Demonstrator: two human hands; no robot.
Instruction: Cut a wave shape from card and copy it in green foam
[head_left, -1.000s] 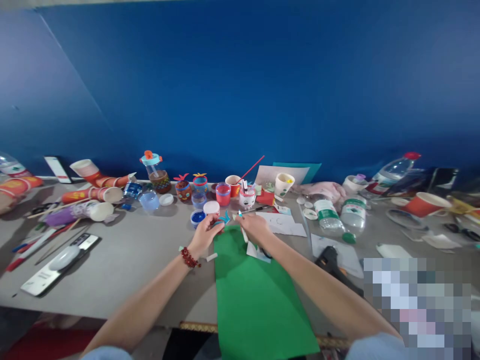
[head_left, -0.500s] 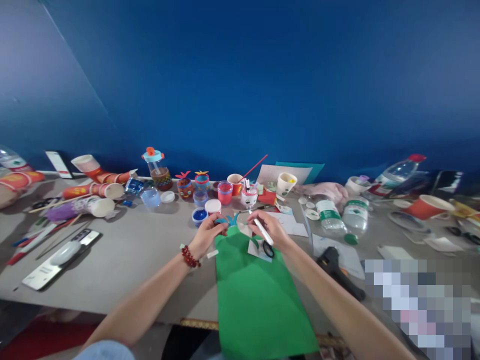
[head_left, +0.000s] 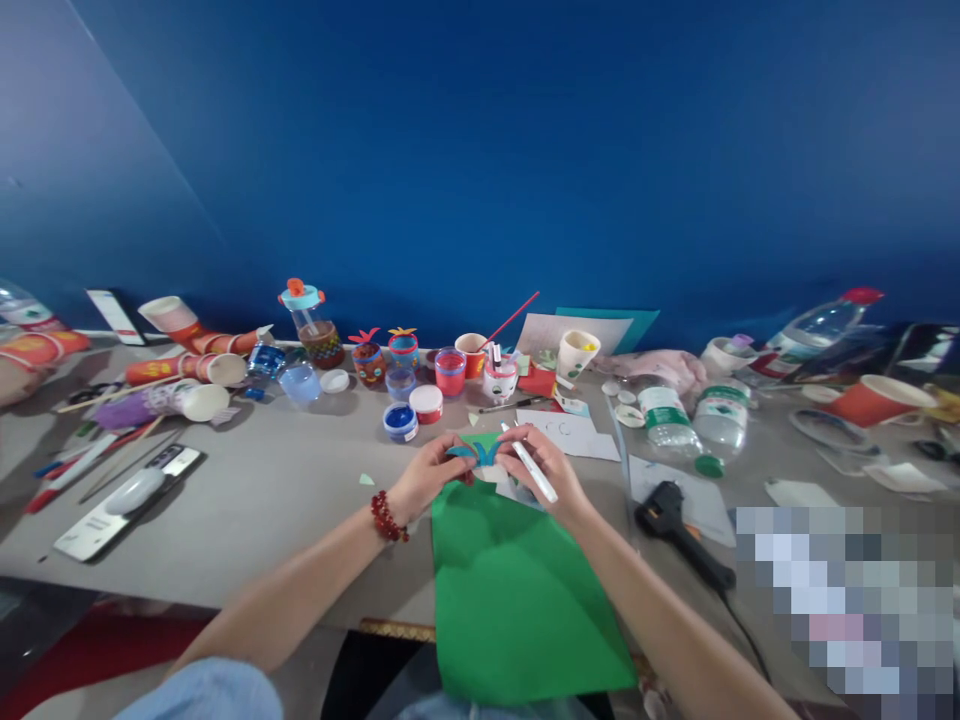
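My left hand (head_left: 431,477), with a red bead bracelet (head_left: 388,517) on its wrist, pinches the left side of a small blue leaf-shaped paper cutout (head_left: 485,455). My right hand (head_left: 556,478) is closed around a white pen (head_left: 534,470), which slants with its upper end toward me. The fingertips of that hand also meet the cutout's right side. Below both hands lies a large green sheet (head_left: 529,590) that hangs over the table's front edge. A white paper piece under the right fingers is mostly hidden.
A glue gun (head_left: 667,510) with a cord lies right of the sheet. Paint jars, such as a blue one (head_left: 400,422), stand behind my hands. Plastic bottles (head_left: 666,415) lie at the right. A phone (head_left: 161,470) with a mouse on it lies left.
My hands have come closer together, and the right fingers now meet the blue cutout. The black scissor handle beside my right hand is no longer visible. The view has shifted slightly.
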